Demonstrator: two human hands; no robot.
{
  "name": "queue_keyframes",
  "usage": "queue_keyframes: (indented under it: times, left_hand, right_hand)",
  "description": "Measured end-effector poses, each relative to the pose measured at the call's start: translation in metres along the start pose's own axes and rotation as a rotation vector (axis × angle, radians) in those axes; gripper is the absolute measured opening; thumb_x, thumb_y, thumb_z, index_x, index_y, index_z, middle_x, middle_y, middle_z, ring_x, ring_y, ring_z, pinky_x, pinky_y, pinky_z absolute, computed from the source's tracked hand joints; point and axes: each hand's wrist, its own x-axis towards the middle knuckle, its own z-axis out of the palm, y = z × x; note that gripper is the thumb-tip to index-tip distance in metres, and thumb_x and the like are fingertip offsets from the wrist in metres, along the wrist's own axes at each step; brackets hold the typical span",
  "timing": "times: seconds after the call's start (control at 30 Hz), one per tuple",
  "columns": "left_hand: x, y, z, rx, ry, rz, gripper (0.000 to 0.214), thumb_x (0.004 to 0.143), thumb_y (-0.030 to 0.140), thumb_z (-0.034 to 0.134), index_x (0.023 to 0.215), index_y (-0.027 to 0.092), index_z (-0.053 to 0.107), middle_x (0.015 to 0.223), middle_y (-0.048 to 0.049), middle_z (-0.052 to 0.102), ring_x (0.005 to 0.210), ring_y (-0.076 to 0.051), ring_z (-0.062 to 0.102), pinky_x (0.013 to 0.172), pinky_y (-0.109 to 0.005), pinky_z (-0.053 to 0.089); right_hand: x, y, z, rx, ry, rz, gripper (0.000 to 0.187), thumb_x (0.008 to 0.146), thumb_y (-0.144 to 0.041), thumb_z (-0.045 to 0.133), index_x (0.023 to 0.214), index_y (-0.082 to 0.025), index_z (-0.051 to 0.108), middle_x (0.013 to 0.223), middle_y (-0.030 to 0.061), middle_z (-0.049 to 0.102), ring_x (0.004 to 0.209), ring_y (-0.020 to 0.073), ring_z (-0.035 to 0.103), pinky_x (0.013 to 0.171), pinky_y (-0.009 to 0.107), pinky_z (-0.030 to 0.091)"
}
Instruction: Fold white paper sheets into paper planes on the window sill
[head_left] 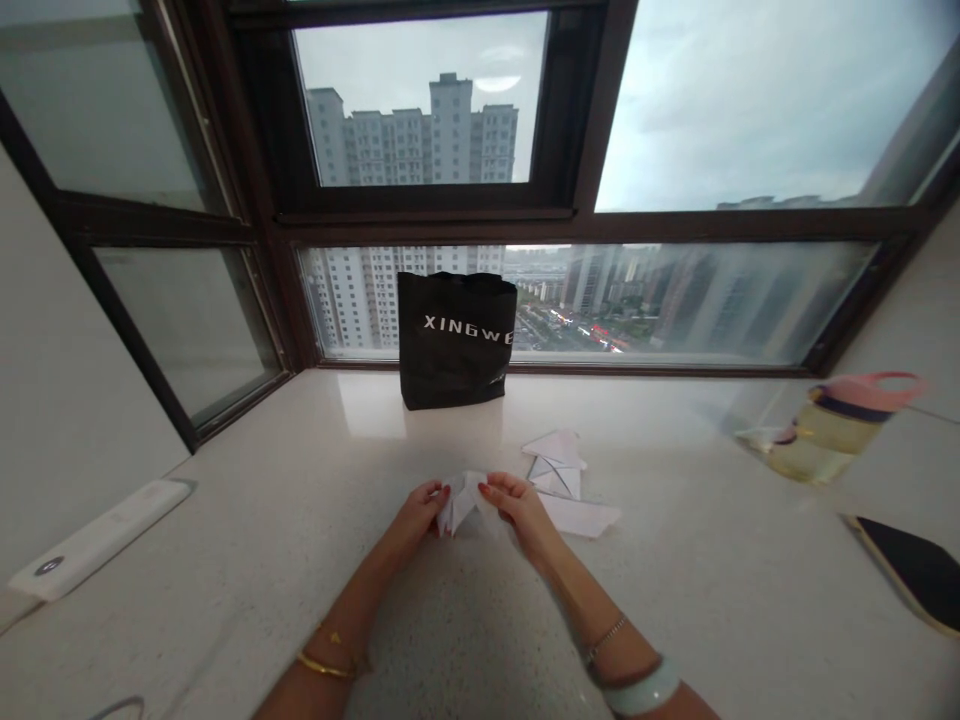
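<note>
A small folded white paper piece is held between both hands above the speckled counter. My left hand pinches its left side, fingers closed. My right hand pinches its right side, fingers curled on the paper. Just beyond my right hand lie other folded white papers and a flat folded sheet on the counter.
A black paper bag with white letters stands at the window. A bottle with a pink lid and a dark phone lie at the right. A white power strip sits at the left edge.
</note>
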Motion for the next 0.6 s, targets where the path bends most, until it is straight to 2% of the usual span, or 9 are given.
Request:
queue_keyframes:
  times: [0.1,0.2,0.3,0.47,0.6]
  left_hand:
    - [-0.008,0.002,-0.001,-0.061,-0.035,-0.042,0.043,0.071,0.051,0.050,0.097,0.017,0.048,0.057,0.0031,0.056,0.040,-0.007,0.049,0.039,-0.017,0.031]
    - [-0.014,0.006,0.003,-0.101,-0.045,-0.073,0.049,0.073,0.048,0.048,0.111,0.018,0.040,0.058,0.0036,0.055,0.042,-0.008,0.052,0.039,-0.017,0.031]
    - [-0.016,0.008,0.005,-0.108,-0.045,-0.110,0.053,0.072,0.042,0.047,0.118,0.019,0.035,0.059,0.0032,0.056,0.043,-0.009,0.054,0.038,-0.017,0.031]
    - [-0.010,0.007,0.004,-0.097,-0.116,-0.092,0.042,0.070,0.042,0.045,0.103,0.016,0.051,0.064,0.0002,0.059,0.046,-0.010,0.056,0.038,-0.018,0.033]
    - [-0.008,0.005,0.007,-0.063,-0.102,-0.030,0.042,0.070,0.052,0.043,0.086,0.015,0.052,0.056,0.0016,0.054,0.042,-0.010,0.054,0.036,-0.018,0.032]
  right_hand:
    - [0.000,0.003,0.002,-0.222,-0.003,-0.024,0.027,0.055,-0.040,0.071,0.071,-0.018,0.066,0.059,-0.0006,0.063,0.050,0.0115,0.050,0.051,0.025,0.035]
    - [-0.001,0.004,0.004,-0.533,0.090,-0.165,0.018,0.057,-0.035,0.069,0.066,-0.020,0.067,0.056,-0.0021,0.060,0.046,0.0098,0.042,0.048,0.024,0.029]
    - [-0.002,0.003,0.004,-0.640,0.120,-0.236,0.014,0.060,-0.034,0.065,0.068,-0.022,0.068,0.058,-0.0017,0.061,0.047,0.0107,0.042,0.049,0.025,0.029]
    - [-0.002,0.004,0.005,-0.616,0.147,-0.206,0.018,0.061,-0.037,0.062,0.068,-0.021,0.067,0.056,-0.0011,0.060,0.045,0.0110,0.041,0.047,0.025,0.028]
    - [-0.004,0.004,0.006,-0.713,0.213,-0.319,0.016,0.064,-0.036,0.062,0.070,-0.022,0.067,0.060,0.0011,0.060,0.053,0.0142,0.044,0.054,0.028,0.033]
